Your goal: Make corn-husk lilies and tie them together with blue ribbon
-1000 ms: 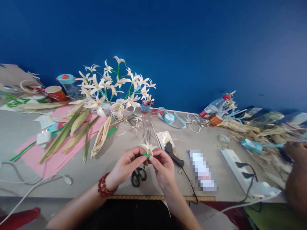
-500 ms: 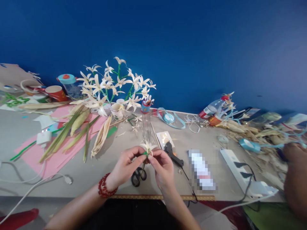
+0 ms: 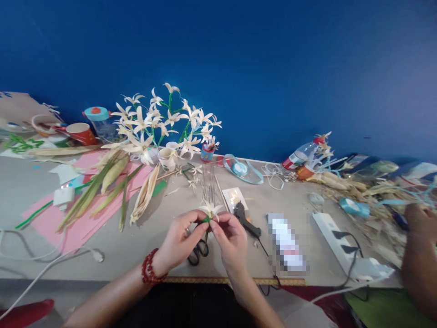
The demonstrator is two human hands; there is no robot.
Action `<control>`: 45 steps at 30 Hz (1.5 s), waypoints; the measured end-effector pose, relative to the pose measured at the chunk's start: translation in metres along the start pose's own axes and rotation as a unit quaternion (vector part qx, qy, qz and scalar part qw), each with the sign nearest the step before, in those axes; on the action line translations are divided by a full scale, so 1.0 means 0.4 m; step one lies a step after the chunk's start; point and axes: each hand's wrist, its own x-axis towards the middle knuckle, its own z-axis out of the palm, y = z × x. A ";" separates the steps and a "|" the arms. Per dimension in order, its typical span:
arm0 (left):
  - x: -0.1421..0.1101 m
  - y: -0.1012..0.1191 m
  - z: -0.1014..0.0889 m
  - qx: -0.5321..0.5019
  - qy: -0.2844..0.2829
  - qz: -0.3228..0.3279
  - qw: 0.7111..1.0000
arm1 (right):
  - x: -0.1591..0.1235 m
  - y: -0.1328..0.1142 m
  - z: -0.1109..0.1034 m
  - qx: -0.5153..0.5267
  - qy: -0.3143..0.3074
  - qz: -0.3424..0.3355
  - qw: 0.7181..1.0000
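Between my fingertips is a small white flower (image 3: 210, 209) with pointed petals and a green base; its stem points down. My left hand (image 3: 182, 237), with a red bead bracelet (image 3: 150, 268) at the wrist, pinches the base from the left. From the other side my right hand (image 3: 232, 239) pinches it too, thumb and forefinger closed. Black-handled scissors (image 3: 194, 256) lie on the table just below my hands, partly covered by the left one. To the right of my right hand rests a black glue gun (image 3: 246, 220), its nozzle by a white card (image 3: 235, 197).
Many similar white flowers stand in cups (image 3: 168, 159) at the back. Dried husks (image 3: 145, 193) and pink paper (image 3: 80, 223) lie left. A phone-like pixelated object (image 3: 287, 241), a power strip (image 3: 336, 241) and blue ribbon (image 3: 355, 207) lie right. Another person's hand (image 3: 418, 223) is at far right.
Both hands stay in nearly the same place, pinching the flower. The flower's petals have turned slightly and look more spread toward me. The other person's hand has shifted a little.
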 end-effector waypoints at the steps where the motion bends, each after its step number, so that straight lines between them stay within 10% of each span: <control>1: -0.001 0.000 -0.001 0.004 0.000 0.006 1.000 | 0.000 0.000 -0.001 -0.005 0.001 -0.006 1.000; 19: -0.008 -0.008 0.003 -0.149 -0.021 -0.025 0.988 | 0.007 -0.016 0.001 0.131 -0.042 0.042 0.990; 45: -0.004 -0.022 0.007 -0.144 -0.037 -0.044 0.988 | 0.012 -0.024 -0.009 0.060 -0.053 0.013 0.997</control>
